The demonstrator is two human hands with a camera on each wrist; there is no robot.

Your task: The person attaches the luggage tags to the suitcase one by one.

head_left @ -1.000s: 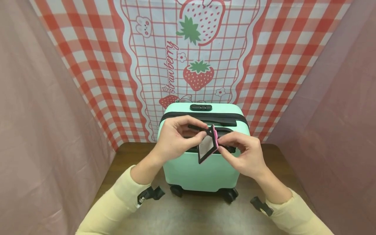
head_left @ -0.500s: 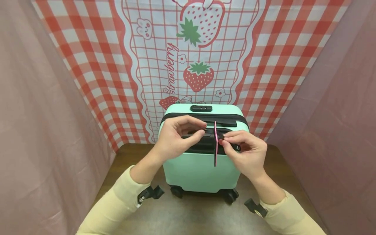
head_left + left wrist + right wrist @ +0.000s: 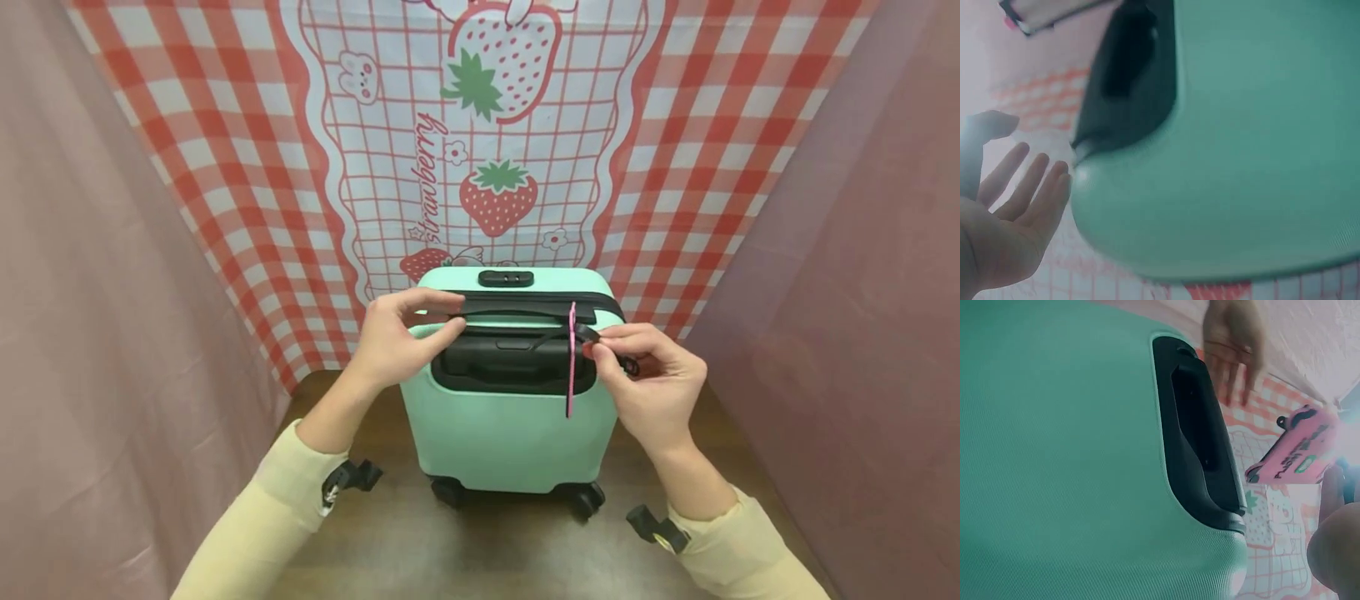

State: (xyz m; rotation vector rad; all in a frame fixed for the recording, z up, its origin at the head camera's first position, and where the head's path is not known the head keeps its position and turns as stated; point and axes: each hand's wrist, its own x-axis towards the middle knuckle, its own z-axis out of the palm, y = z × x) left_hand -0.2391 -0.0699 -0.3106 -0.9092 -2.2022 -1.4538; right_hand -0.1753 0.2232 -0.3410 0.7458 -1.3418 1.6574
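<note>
My right hand (image 3: 660,387) pinches the black strap (image 3: 587,333) of a pink luggage tag (image 3: 571,367). The tag hangs edge-on to me in front of the suitcase's right side. In the right wrist view its pink face (image 3: 1297,450) shows dark lettering and a green mark. My left hand (image 3: 390,337) is held off to the left, thumb and fingers spread apart around nothing; the left wrist view shows its fingers (image 3: 1047,194) loosely bent beside the suitcase. Between the hands stands a mint-green suitcase (image 3: 502,442) with a black recessed handle (image 3: 513,360).
The suitcase rests upright on black wheels (image 3: 588,500) on a brown wooden table (image 3: 480,554). A black combination lock (image 3: 506,278) sits on its top. Behind hangs a red-and-white strawberry cloth (image 3: 498,196), with pinkish curtains (image 3: 847,333) at both sides.
My left hand has let go of the tag's strap and drawn back left. My right hand has carried the tag slightly right, and the tag has turned from its framed face to edge-on.
</note>
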